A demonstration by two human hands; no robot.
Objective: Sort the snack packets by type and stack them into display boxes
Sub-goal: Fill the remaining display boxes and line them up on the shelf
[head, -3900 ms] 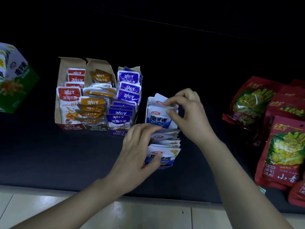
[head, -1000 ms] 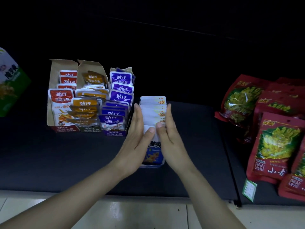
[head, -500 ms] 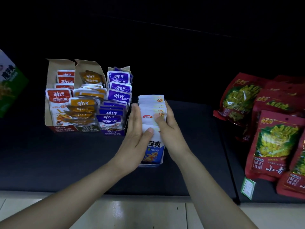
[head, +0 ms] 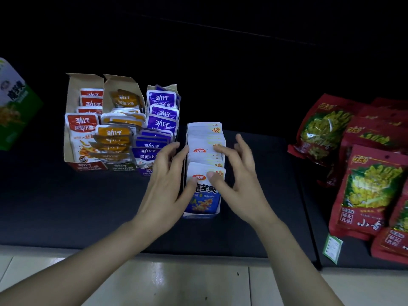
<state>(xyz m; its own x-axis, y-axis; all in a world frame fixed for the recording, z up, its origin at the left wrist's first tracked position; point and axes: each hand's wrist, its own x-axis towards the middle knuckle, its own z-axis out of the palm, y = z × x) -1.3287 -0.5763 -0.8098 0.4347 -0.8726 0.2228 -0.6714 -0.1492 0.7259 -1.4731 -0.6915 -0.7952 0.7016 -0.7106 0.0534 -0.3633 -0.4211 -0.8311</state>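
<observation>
Two hands flank a row of white-and-blue packets (head: 204, 195) standing in a small box (head: 198, 215) at the centre of the dark tabletop (head: 88, 206). The left hand (head: 167, 180) lies loosely against the row's left side. The right hand (head: 238, 173) touches the packet tops with thumb and forefinger, its other fingers spread. Neither hand clamps anything. Three filled boxes (head: 113, 133) stand upper left of centre.

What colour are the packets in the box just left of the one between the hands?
Those packets are purple with white lettering; head view shows it best.
</observation>
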